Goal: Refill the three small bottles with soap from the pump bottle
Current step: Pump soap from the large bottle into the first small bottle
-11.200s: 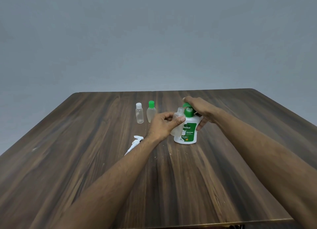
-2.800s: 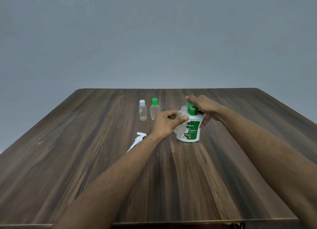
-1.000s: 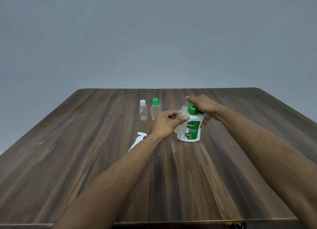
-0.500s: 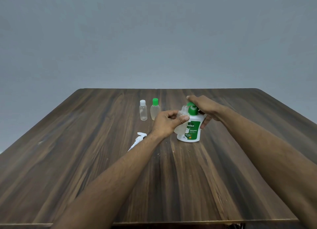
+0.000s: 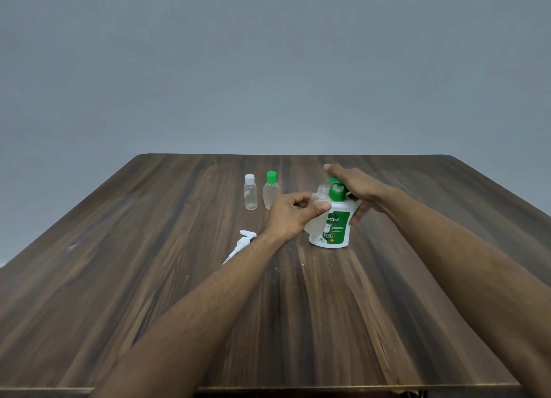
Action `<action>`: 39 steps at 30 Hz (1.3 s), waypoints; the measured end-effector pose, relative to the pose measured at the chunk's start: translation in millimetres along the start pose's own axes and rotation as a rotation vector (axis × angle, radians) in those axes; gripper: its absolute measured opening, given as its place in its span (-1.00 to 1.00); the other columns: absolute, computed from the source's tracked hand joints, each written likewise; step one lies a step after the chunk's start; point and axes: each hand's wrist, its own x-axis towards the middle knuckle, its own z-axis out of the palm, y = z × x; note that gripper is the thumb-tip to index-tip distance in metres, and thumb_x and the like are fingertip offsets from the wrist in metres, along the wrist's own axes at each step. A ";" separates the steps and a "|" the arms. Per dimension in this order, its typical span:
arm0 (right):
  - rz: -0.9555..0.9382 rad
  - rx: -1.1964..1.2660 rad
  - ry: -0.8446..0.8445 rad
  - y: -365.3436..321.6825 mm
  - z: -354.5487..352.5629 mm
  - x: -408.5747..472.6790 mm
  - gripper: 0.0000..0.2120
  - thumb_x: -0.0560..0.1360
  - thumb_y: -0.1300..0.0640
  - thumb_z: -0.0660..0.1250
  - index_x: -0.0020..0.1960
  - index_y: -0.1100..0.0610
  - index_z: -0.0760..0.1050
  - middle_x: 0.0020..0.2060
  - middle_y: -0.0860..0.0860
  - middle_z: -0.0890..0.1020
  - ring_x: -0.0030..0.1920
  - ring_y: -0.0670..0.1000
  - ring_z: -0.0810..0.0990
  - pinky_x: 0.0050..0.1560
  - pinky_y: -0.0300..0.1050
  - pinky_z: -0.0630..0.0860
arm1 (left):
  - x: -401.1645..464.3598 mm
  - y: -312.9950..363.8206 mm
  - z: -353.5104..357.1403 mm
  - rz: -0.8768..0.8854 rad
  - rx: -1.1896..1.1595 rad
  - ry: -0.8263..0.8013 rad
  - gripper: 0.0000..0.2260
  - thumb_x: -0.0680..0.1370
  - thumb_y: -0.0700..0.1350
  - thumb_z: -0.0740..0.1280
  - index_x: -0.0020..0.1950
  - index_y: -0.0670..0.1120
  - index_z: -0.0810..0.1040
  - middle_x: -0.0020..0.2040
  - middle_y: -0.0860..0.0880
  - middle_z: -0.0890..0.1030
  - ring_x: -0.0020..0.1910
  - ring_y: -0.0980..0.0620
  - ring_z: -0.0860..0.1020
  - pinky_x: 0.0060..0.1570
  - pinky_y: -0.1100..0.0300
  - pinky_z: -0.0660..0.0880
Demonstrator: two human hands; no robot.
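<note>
A white pump bottle (image 5: pixel 335 227) with a green label and green pump head stands on the wooden table (image 5: pixel 328 308). My right hand (image 5: pixel 356 186) lies over the pump head, fingers on top, thumb behind the bottle. My left hand (image 5: pixel 293 215) grips an uncapped clear small bottle (image 5: pixel 319 201) and holds its open mouth beside the pump's nozzle. Two more small bottles stand upright behind my left hand: one with a white cap (image 5: pixel 250 192) and one with a green cap (image 5: pixel 270 190).
A white pump-type cap with a long dip tube (image 5: pixel 240 245) lies on the table left of my left wrist. A plain grey wall rises behind the table's far edge.
Hardly anything differs over the last second: my left hand keeps the clear bottle at the nozzle and my right hand stays on the pump head.
</note>
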 end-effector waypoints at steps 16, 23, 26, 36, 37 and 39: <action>-0.009 0.014 0.004 1.0 -0.7 0.6 -0.44 0.60 -0.33 0.09 0.05 0.13 0.57 -0.07 0.17 0.68 -0.13 0.22 0.72 -0.33 0.08 0.65 | 2.0 -2.4 -2.0 0.007 0.010 -0.004 -0.85 0.41 0.01 0.53 -0.06 0.03 0.69 -0.21 0.09 0.70 -0.18 0.14 0.66 -0.19 0.20 0.57; -0.022 -0.020 0.012 -0.6 -0.5 2.6 -0.50 0.65 -0.20 0.11 -0.03 0.21 0.57 -0.17 0.22 0.67 -0.24 0.23 0.71 -0.28 0.25 0.68 | 2.2 -3.2 -1.5 0.001 0.013 -0.006 -0.83 0.42 0.00 0.53 -0.03 -0.01 0.69 -0.19 0.07 0.70 -0.18 0.12 0.65 -0.15 0.15 0.59; -0.020 -0.005 0.008 -0.4 -1.2 1.5 -0.50 0.63 -0.24 0.11 -0.04 0.17 0.58 -0.17 0.18 0.68 -0.24 0.21 0.71 -0.30 0.21 0.68 | 2.7 -3.1 -1.3 0.000 0.006 -0.004 -0.82 0.42 -0.01 0.53 -0.02 -0.02 0.69 -0.17 0.05 0.70 -0.15 0.08 0.66 -0.09 0.09 0.60; -0.019 0.002 -0.004 0.8 -1.4 0.1 -0.47 0.61 -0.29 0.13 -0.01 0.15 0.60 -0.11 0.17 0.69 -0.16 0.22 0.72 -0.31 0.15 0.67 | 2.0 -3.9 -0.9 0.004 0.022 0.013 -0.75 0.43 -0.04 0.53 0.04 -0.10 0.69 -0.14 0.00 0.70 -0.15 0.09 0.65 -0.13 0.13 0.59; -0.021 0.000 0.001 1.2 -1.3 0.6 -0.49 0.62 -0.26 0.13 -0.02 0.16 0.60 -0.13 0.18 0.69 -0.18 0.22 0.71 -0.32 0.15 0.67 | 2.2 -4.2 -1.0 0.001 0.021 0.013 -0.75 0.42 -0.03 0.53 0.05 -0.10 0.69 -0.13 -0.02 0.70 -0.14 0.07 0.65 -0.10 0.09 0.60; -0.024 -0.012 0.011 0.4 -0.6 1.7 -0.50 0.64 -0.21 0.12 -0.03 0.19 0.59 -0.15 0.20 0.68 -0.22 0.22 0.71 -0.34 0.14 0.67 | 2.2 -4.5 -0.8 -0.001 0.023 0.011 -0.73 0.41 -0.02 0.53 0.05 -0.09 0.69 -0.10 -0.04 0.71 -0.11 0.04 0.66 -0.03 0.02 0.60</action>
